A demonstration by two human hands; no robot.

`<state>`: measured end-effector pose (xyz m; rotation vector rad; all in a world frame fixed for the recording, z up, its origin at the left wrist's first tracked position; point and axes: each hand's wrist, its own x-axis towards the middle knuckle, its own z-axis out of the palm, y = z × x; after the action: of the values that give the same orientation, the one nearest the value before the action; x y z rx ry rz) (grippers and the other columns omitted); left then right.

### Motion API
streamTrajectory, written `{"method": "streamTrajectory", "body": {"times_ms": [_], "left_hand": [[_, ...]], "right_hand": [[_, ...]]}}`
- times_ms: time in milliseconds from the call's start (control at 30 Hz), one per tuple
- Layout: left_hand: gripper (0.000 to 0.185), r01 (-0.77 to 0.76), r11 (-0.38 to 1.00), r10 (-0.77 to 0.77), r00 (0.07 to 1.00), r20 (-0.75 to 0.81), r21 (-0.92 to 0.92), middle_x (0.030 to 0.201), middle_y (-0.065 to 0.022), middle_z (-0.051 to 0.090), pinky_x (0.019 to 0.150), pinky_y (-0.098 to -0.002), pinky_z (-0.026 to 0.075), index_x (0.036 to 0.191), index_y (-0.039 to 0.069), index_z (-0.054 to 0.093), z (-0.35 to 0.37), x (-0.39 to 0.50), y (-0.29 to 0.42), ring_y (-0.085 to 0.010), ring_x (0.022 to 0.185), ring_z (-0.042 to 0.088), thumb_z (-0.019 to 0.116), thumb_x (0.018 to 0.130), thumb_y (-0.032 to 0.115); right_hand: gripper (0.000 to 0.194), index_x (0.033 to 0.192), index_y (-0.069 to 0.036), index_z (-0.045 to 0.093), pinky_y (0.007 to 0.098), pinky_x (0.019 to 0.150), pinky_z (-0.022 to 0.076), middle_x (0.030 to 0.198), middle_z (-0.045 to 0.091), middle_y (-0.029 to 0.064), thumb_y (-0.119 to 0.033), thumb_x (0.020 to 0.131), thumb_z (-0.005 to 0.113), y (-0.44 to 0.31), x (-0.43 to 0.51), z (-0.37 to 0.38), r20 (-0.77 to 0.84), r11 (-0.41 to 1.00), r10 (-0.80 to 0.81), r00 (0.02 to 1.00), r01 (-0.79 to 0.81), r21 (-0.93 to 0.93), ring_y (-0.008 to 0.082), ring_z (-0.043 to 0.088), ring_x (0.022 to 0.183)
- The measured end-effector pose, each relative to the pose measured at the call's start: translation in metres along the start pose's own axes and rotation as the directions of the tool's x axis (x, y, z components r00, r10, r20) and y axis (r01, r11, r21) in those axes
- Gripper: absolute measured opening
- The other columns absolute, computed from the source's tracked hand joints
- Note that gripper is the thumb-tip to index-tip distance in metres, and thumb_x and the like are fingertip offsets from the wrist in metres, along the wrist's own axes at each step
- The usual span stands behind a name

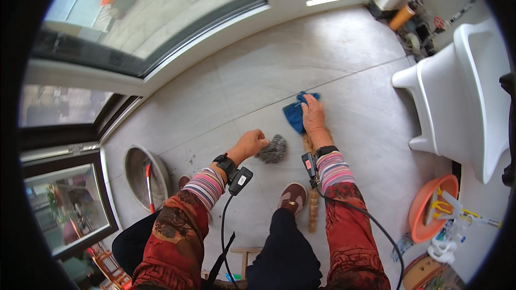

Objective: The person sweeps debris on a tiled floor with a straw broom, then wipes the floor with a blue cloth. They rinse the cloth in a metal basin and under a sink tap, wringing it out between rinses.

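Out in front of me, my right hand (313,116) grips a bunched blue cloth (294,117), part of which spreads flat to the left of the fingers. To its left, the fingertips of my left hand (250,144) are pinched at the edge of a dark grey, fuzzy tangle (273,150), perhaps a scouring pad, close to the floor. A ribbed, light-brown stick (313,213) runs along the floor beneath my right forearm. Its far end reaches the blue cloth, and my arm hides part of it.
A metal basin (158,160) with a red-handled tool (149,185) lies left. White plastic chair (447,88), orange basin (415,213) and plastic jug (442,251) stand right. Pipes (419,36) fill the far corner. Glass doors (181,12) border the tiled floor (225,100). Cables hang from both wrists.
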<state>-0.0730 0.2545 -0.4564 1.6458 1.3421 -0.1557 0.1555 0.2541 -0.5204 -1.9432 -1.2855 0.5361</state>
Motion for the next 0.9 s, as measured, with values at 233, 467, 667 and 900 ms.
{"method": "streamTrajectory", "body": {"times_ms": [233,467,667,900], "left_hand": [[0.032,-0.062,0.996,0.055,0.992,-0.11,-0.061,0.084,-0.0106,0.064,0.073,-0.0308,0.046,0.093,0.001,0.062,-0.167,-0.101,-0.012,-0.0176,0.08,0.058,0.063,0.079,0.03],[0.028,-0.062,0.975,-0.064,0.84,-0.539,-0.212,0.081,0.0025,0.057,0.068,-0.0251,0.041,0.096,0.009,0.059,-0.323,-0.332,-0.043,-0.0089,0.078,0.051,0.058,0.082,0.034],[0.034,0.077,0.935,-0.299,0.696,-0.652,-0.347,0.077,-0.0034,0.061,0.065,-0.0271,0.045,0.089,0.002,0.063,-0.259,-0.44,-0.201,-0.0124,0.071,0.055,0.061,0.079,0.035],[0.051,0.443,0.776,-0.625,0.435,-0.649,-0.45,0.091,-0.0242,0.06,0.074,-0.0411,0.045,0.096,-0.004,0.058,-0.085,-0.428,-0.359,-0.0355,0.085,0.059,0.063,0.075,0.042]], "right_hand": [[0.051,0.125,0.003,0.043,0.0273,0.09,0.0368,0.118,0.052,0.0097,-0.027,0.085,0.057,-0.116,-0.019,0.01,0.464,0.465,0.208,0.861,-0.505,0.727,0.0166,0.049,0.105],[0.025,0.105,-0.002,0.054,0.0279,0.077,0.047,0.094,0.061,0.0056,-0.021,0.09,0.049,-0.22,-0.038,-0.058,0.61,0.328,-0.151,0.778,-0.543,0.773,0.0144,0.059,0.084],[0.025,0.101,-0.003,0.055,0.0264,0.075,0.0474,0.091,0.061,0.0046,-0.023,0.09,0.047,-0.292,-0.052,-0.096,0.688,0.594,-0.164,0.707,-0.487,0.641,0.0137,0.059,0.082],[0.027,0.101,-0.004,0.057,0.0258,0.073,0.0481,0.089,0.061,0.0034,-0.027,0.09,0.047,-0.359,-0.066,-0.056,0.801,0.809,-0.087,0.592,-0.427,0.404,0.0133,0.059,0.079]]}}
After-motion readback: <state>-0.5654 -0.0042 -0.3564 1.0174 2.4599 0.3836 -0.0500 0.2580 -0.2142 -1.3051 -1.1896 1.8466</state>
